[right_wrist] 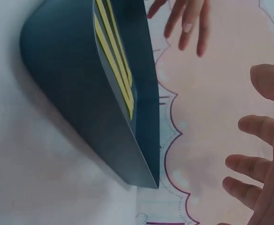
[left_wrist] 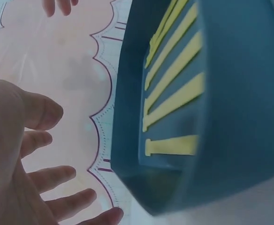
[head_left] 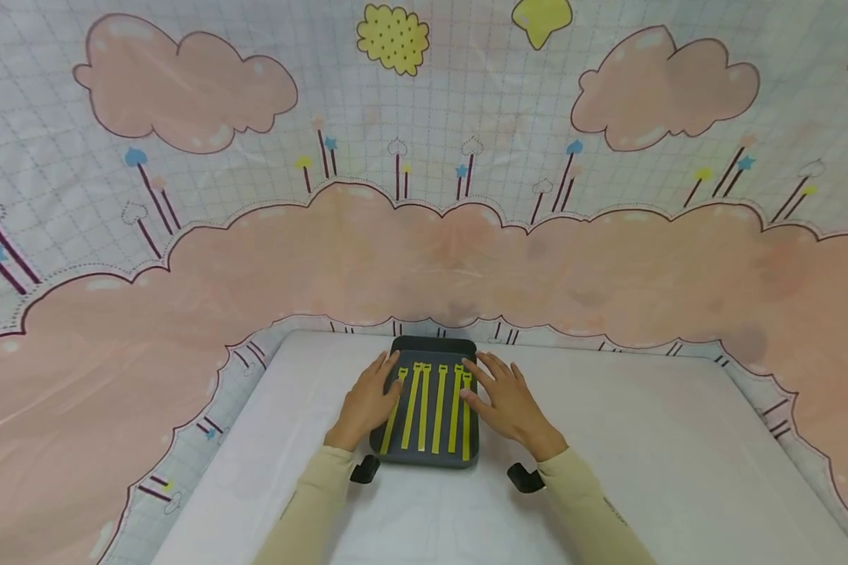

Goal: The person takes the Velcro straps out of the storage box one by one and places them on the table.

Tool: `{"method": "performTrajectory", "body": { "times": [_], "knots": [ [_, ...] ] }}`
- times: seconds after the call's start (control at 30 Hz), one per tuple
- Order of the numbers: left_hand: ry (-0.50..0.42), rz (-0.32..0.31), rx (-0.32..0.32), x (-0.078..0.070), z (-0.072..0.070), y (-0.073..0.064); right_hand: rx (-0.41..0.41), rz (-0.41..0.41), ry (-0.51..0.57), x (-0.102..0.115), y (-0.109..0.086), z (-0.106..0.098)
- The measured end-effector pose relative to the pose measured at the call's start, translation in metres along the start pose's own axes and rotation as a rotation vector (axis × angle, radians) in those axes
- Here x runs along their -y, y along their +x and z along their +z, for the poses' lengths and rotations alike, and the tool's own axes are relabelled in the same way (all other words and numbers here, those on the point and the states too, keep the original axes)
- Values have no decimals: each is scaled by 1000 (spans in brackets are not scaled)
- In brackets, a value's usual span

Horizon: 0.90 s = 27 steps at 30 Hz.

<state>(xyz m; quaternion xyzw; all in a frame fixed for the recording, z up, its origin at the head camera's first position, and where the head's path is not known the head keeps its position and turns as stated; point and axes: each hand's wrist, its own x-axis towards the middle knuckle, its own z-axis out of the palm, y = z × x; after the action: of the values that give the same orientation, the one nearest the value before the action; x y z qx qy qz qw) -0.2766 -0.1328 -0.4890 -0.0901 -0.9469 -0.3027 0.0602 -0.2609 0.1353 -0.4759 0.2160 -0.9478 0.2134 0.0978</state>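
Observation:
A dark grey tray point(head_left: 434, 344) with raised walls stands on the white table. Across its floor lie several flat yellow straps point(head_left: 439, 408), side by side and running lengthwise, each with a slotted head at the far end; they look like hook-and-loop cable ties. My left hand point(head_left: 366, 402) is over the tray's left edge, fingers spread and holding nothing. On the opposite side, my right hand point(head_left: 514, 404) hovers by the right edge, also spread and empty. In the wrist views both the left hand point(left_wrist: 15, 154) and the right hand point(right_wrist: 268, 159) show loosely extended fingers, apart from the tray.
White cloth covers the table point(head_left: 643, 439) on both sides of the tray. Behind it rises a printed curtain point(head_left: 466, 267) with pink clouds. A black wrist-camera piece point(head_left: 365, 470) sits under the left wrist, another black piece point(head_left: 526, 478) under the right.

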Motion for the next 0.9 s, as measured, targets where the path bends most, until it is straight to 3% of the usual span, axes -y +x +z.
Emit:
{"method": "performTrajectory", "body": {
  "times": [0.37,0.63,0.9],
  "knots": [
    [-166,-89,14,16,0,-4,25,-61,17,14,5,7],
    [-280,-117,11,32,6,-4,51,-40,53,27,8,18],
    [-362,-166,62,41,8,-9,77,-66,75,40,15,24]
  ]
}}
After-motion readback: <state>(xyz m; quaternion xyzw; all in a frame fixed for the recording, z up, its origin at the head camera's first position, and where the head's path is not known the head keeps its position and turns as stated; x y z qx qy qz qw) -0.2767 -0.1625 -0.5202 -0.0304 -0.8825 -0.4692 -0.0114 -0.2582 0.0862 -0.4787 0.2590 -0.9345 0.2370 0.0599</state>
